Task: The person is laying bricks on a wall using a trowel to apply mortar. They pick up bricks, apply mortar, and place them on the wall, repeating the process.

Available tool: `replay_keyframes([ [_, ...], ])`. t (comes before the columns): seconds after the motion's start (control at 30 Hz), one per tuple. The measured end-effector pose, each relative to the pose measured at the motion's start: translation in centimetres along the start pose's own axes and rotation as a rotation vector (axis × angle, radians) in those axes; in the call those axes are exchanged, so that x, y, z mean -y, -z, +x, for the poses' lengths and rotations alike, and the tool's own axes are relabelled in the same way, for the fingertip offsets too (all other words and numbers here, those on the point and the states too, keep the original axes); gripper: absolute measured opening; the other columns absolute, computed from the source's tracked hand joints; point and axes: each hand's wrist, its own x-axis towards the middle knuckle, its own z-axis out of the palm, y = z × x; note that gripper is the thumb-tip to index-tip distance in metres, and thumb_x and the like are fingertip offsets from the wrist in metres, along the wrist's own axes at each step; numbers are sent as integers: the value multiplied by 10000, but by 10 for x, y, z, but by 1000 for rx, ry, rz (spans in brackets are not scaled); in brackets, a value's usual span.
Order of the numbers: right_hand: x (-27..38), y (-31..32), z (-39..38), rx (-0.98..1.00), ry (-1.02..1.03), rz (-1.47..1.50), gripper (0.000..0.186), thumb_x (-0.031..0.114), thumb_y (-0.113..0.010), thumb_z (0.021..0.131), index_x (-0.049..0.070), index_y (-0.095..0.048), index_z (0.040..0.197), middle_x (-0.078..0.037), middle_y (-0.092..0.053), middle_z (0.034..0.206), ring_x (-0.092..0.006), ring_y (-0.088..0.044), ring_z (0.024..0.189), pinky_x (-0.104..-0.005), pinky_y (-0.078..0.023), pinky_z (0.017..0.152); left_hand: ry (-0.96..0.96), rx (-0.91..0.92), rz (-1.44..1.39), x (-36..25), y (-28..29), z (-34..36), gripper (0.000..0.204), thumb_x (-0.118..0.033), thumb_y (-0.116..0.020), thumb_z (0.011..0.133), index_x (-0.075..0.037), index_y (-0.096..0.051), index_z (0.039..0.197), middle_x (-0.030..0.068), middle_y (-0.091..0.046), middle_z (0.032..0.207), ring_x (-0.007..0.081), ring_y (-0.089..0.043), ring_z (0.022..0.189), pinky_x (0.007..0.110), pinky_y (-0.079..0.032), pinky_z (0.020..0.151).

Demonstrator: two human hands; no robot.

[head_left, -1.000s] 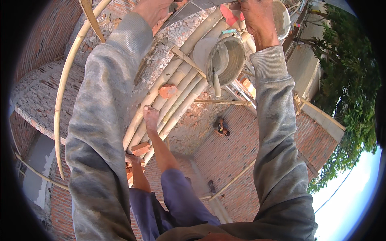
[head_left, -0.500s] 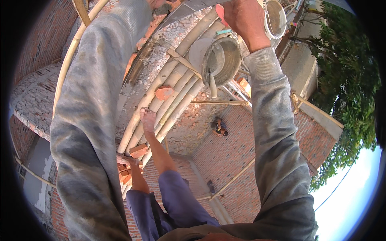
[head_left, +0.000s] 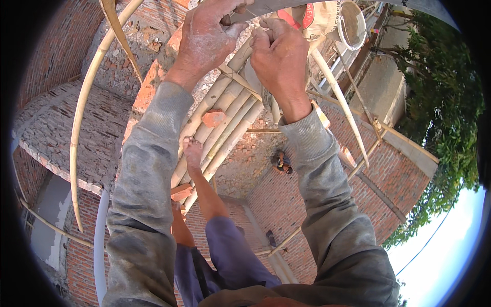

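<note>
Nearest, at 6 o'clock, grey sleeves (head_left: 148, 204) rise from the lower edge above bare legs in purple shorts (head_left: 230, 256); one bare foot (head_left: 192, 151) rests on the bamboo scaffold poles (head_left: 225, 123). At 12 o'clock, the left hand (head_left: 204, 38), fingers curled together, and the right hand (head_left: 279, 59), fingers pinching, grip a thin wire (head_left: 253, 13). Beyond, at 1 o'clock, stand a white bucket (head_left: 353, 23) and a pale sack with a red round label (head_left: 302, 18). Brick walls (head_left: 353, 204) lie farthest.
</note>
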Motion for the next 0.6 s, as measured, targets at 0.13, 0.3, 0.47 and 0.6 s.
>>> replay_keyframes([
  [0.13,23,-22,4,-44,-113,232,186,76,-650,880,-99,-713,876,-217,-655,650,-306,-624,546,-439,-484,575,103,93,-144,-3,14,-20,372,-17,-606,961,-72,-723,1309,33,-743,1006,80,-656,880,259,-525,712],
  [0.3,39,-33,9,-117,-370,762,175,9,-620,882,-74,-715,761,-100,-650,667,-135,-531,539,-338,-400,496,564,219,-494,-14,59,-25,311,-136,-696,950,-53,-756,1243,29,-746,948,84,-653,840,261,-520,726],
  [0.47,43,-28,14,-55,-402,760,182,13,-597,905,-74,-729,813,-84,-648,689,-105,-530,569,-292,-384,494,503,123,-317,-11,58,-12,304,-254,-751,945,-30,-773,1149,55,-769,969,104,-678,819,280,-527,728],
  [0.6,31,-17,15,90,-363,767,191,59,-599,961,-85,-725,944,-88,-701,788,-94,-572,635,-268,-440,551,433,39,-212,-4,52,15,386,-185,-718,929,-1,-696,1267,148,-770,1125,222,-741,956,374,-568,803],
])
